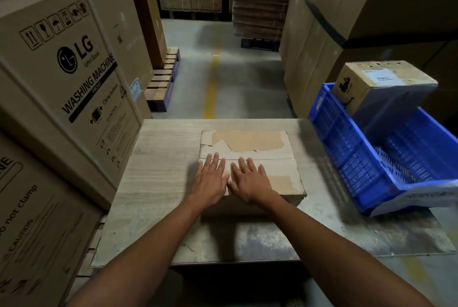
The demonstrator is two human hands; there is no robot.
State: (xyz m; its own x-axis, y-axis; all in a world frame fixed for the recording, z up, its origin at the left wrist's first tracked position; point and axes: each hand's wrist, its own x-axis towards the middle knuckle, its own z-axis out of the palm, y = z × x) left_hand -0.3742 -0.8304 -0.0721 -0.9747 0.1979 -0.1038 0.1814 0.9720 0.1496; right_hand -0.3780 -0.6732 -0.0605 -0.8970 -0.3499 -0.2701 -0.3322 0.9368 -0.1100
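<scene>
- A closed cardboard box [275,158] is shown from above, lying flat on a pale work table [161,158], towards its far edge. Patches of the box's top layer are torn away, showing browner card beneath.
- Both hands are laid flat on the near half of the lid. The left hand [210,179] and the right hand [250,180] lie side by side, thumbs almost touching, fingers straight, slightly spread and pointing away from the person.
- Nothing is gripped or pinched; the lid is only pressed by palms and fingers.
- The seam between the two lid flaps runs crosswise just beyond the fingertips. The left hand sits close to the box's left edge, and the right part of the lid is uncovered.
- The step in hand is judged to be pressing the flaps down or steadying the box. Whether this is for sealing or for moving cannot be told.
- A change of hold is likely called for next. For lifting, the hands would have to be slid out to the box's sides. For sealing, tape would be needed, and none is seen on the table.
- To the right, a blue plastic crate [347,158] rests tilted at the table's edge, with a small carton [381,81] propped at its far end.
- To the left, a large washing-machine carton [74,71] stands against the table.
</scene>
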